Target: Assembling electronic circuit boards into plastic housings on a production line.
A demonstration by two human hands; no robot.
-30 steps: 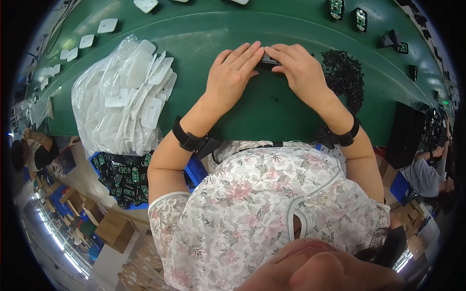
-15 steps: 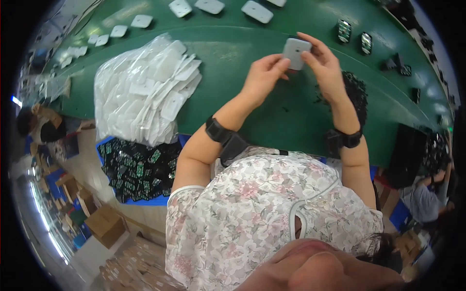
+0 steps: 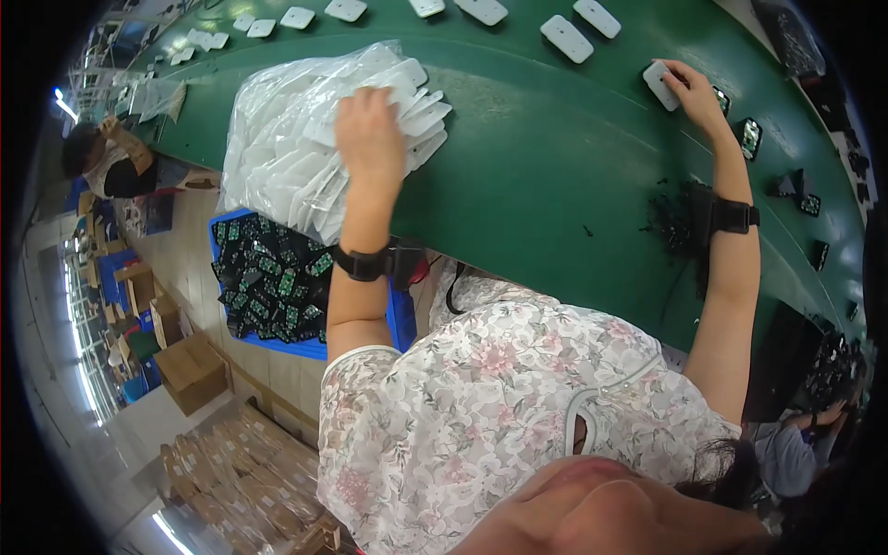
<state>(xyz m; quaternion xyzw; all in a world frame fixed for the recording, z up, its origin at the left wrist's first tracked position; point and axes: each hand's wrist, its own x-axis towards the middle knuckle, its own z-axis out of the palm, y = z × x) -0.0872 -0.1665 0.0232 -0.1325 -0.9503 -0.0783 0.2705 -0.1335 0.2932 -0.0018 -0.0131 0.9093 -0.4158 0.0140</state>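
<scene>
My right hand (image 3: 694,97) is stretched out to the far right over the green work surface (image 3: 527,157), its fingers closed on the edge of a white plastic cover (image 3: 659,85) with rounded corners and a small hole. My left hand (image 3: 370,134) is over a heap of similar white covers (image 3: 296,176) in a clear plastic bag (image 3: 245,120). Its bent fingers touch the covers, but they are blurred and their tips are hidden, so whether one is gripped does not show.
Several white covers (image 3: 566,39) lie spaced out along the far side. Black-framed green circuit boards (image 3: 750,139) lie to the right, near small black parts (image 3: 680,217). A blue crate (image 3: 277,343) of such boards stands lower left. Other people (image 3: 116,162) sit at both sides.
My hands have moved apart. The right one has carried the white cover away to the right; the left one has let go of it and gone to the bagged heap.
</scene>
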